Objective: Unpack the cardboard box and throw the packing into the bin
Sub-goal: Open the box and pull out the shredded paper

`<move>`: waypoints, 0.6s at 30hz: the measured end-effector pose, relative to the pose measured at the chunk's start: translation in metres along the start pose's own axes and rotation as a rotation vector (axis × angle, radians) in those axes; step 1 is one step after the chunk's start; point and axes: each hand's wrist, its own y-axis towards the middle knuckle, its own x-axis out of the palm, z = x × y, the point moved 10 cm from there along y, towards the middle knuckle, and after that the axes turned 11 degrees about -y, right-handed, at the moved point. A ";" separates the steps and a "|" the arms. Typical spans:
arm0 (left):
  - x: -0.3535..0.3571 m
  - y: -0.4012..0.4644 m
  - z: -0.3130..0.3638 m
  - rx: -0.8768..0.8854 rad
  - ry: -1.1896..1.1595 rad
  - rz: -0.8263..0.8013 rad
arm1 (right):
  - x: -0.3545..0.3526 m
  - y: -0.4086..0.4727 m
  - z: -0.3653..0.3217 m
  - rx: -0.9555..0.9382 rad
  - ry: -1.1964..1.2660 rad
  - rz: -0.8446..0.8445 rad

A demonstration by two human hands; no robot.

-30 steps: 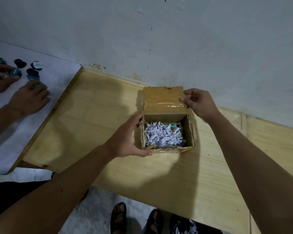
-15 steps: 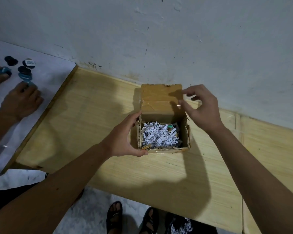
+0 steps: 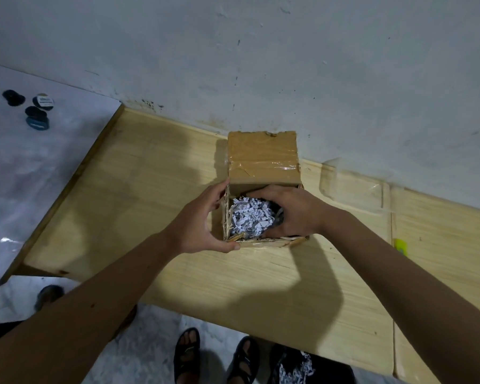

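Observation:
A small cardboard box [image 3: 263, 159] stands on the wooden table [image 3: 155, 189] near the wall, its taped lid folded up and back. Inside it lies a heap of white shredded paper [image 3: 250, 217]. My left hand [image 3: 203, 223] grips the box's left wall and front corner. My right hand [image 3: 291, 212] reaches into the box from the right, its fingers curled around the shredded paper. What lies under the paper is hidden.
A dark bin [image 3: 302, 367] holding shredded paper stands on the floor below the table's front edge, beside my sandalled feet [image 3: 187, 353]. To the left, a white table [image 3: 39, 167] carries several small dark round items [image 3: 36, 117]. A wall runs right behind the box.
My right hand let go of the lid and dropped into the box onto the shredded paper. The other person's hands at the left have left the view.

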 end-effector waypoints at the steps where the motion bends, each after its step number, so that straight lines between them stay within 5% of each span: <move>1: 0.000 0.000 0.000 -0.004 -0.007 0.001 | 0.001 0.002 0.000 0.010 -0.030 -0.019; 18: 0.000 -0.001 -0.005 -0.046 -0.060 -0.015 | 0.023 0.020 -0.016 0.065 -0.437 -0.082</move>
